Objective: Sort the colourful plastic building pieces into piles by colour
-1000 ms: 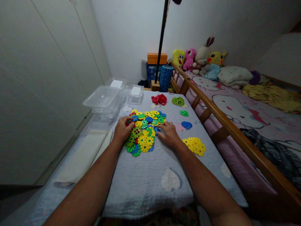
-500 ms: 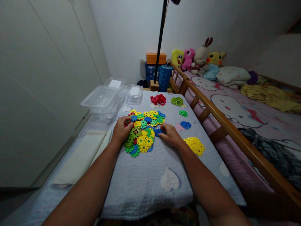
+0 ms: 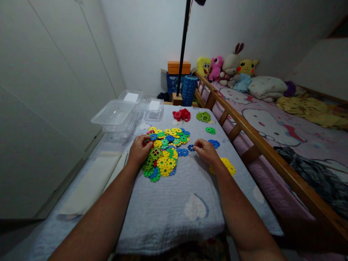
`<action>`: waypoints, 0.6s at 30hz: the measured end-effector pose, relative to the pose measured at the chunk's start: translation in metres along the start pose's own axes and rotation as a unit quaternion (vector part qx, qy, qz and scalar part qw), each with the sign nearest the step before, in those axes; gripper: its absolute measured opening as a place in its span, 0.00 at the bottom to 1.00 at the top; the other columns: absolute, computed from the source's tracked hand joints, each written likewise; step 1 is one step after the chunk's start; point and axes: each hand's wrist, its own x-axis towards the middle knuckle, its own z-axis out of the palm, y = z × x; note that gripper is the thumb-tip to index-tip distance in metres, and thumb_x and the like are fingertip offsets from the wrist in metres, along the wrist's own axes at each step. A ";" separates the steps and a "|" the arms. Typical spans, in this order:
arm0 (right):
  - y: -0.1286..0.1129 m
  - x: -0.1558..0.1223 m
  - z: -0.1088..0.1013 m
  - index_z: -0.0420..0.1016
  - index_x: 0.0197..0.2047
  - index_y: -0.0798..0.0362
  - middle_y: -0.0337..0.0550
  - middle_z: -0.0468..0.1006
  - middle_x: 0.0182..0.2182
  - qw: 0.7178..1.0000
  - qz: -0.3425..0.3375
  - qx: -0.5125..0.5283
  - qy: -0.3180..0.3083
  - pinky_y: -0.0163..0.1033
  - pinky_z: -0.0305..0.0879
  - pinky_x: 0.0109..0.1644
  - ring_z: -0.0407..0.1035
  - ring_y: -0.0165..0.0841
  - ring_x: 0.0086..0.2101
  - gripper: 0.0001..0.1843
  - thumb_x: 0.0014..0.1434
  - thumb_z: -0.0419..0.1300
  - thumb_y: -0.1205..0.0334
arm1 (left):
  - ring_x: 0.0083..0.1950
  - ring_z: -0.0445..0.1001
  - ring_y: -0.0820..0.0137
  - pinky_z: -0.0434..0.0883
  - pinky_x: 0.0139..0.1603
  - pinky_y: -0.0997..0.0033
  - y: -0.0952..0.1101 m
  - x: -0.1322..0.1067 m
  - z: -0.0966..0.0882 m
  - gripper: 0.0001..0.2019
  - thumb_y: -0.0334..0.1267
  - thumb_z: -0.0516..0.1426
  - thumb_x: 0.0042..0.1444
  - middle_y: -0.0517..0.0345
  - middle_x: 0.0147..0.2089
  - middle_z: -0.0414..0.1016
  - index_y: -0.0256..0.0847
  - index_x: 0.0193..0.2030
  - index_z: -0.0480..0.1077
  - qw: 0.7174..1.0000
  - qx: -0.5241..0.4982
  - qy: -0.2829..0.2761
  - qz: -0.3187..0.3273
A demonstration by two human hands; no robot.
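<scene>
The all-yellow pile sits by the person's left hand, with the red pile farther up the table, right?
No: the head view shows the all-yellow pile by the right hand, not the left hand. The red pile does lie farther up the table.

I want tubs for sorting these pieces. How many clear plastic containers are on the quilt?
3. A large container sits near the wall, a smaller container is behind it, and a third container stands to their right. More may be nested underneath.
</scene>
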 end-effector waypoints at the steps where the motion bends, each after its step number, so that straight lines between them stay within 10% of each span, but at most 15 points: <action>1: 0.004 0.001 -0.005 0.72 0.30 0.51 0.37 0.75 0.27 1.000 0.012 0.001 0.023 0.37 0.61 0.37 0.67 0.32 0.30 0.07 0.56 0.60 0.56 | 0.60 0.72 0.57 0.67 0.68 0.54 0.000 0.000 0.000 0.12 0.44 0.58 0.54 0.50 0.54 0.75 0.44 0.44 0.74 1.000 0.001 -0.001 0.001; 10: 0.060 0.005 -0.062 0.77 0.38 0.53 0.47 0.80 0.33 0.944 0.148 -0.095 0.279 0.42 0.68 0.44 0.73 0.39 0.35 0.10 0.54 0.58 0.60 | 0.60 0.73 0.56 0.69 0.66 0.52 -0.001 0.000 0.001 0.14 0.45 0.57 0.54 0.48 0.54 0.74 0.43 0.45 0.75 1.000 0.002 -0.001 0.002; 18: 0.090 0.001 -0.074 0.77 0.34 0.54 0.49 0.81 0.30 0.913 0.229 -0.122 0.313 0.42 0.67 0.41 0.72 0.41 0.33 0.09 0.49 0.59 0.62 | 0.60 0.72 0.56 0.68 0.67 0.53 -0.003 0.001 0.001 0.14 0.45 0.58 0.55 0.49 0.55 0.74 0.44 0.45 0.75 1.000 0.002 -0.003 0.003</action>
